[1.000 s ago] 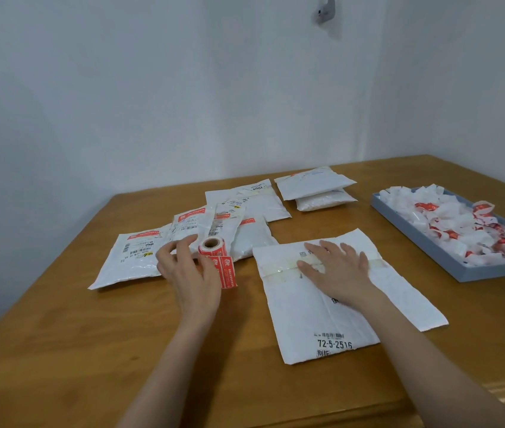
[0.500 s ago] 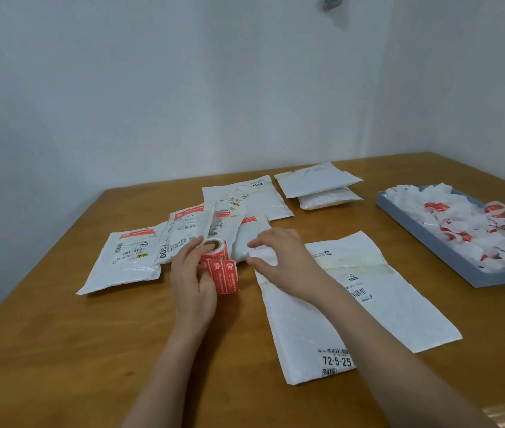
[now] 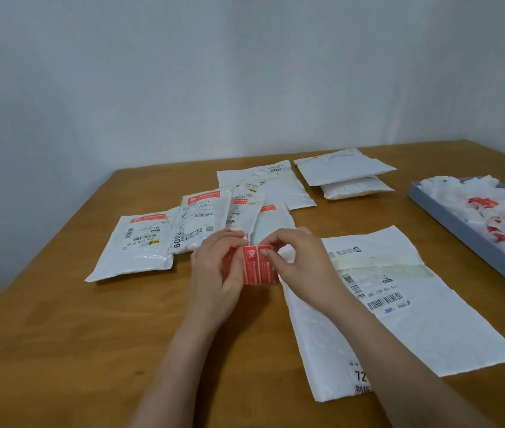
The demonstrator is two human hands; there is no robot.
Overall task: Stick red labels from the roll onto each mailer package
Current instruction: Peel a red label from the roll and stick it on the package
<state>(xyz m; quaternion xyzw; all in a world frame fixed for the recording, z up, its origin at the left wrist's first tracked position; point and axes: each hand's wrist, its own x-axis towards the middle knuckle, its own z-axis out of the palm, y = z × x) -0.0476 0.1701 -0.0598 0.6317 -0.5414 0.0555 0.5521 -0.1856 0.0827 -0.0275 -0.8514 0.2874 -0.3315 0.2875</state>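
My left hand (image 3: 214, 273) grips the roll of red labels (image 3: 252, 265) just above the table. My right hand (image 3: 299, 267) pinches the top edge of the loose red label hanging off the roll. A large white mailer (image 3: 399, 304) lies flat to the right of my hands, with printed barcodes and no red label showing. To the left and behind lie several white mailers with red labels on them, such as the left-most mailer (image 3: 135, 245) and the mailer beside it (image 3: 200, 220).
Two stacked white mailers (image 3: 344, 171) sit at the back of the wooden table (image 3: 60, 350). A grey tray (image 3: 473, 242) heaped with crumpled white and red backing scraps stands at the right edge. A white wall rises behind.
My right hand left the large mailer and came over to the roll, where it now pinches the label. My left hand has lifted the roll slightly.
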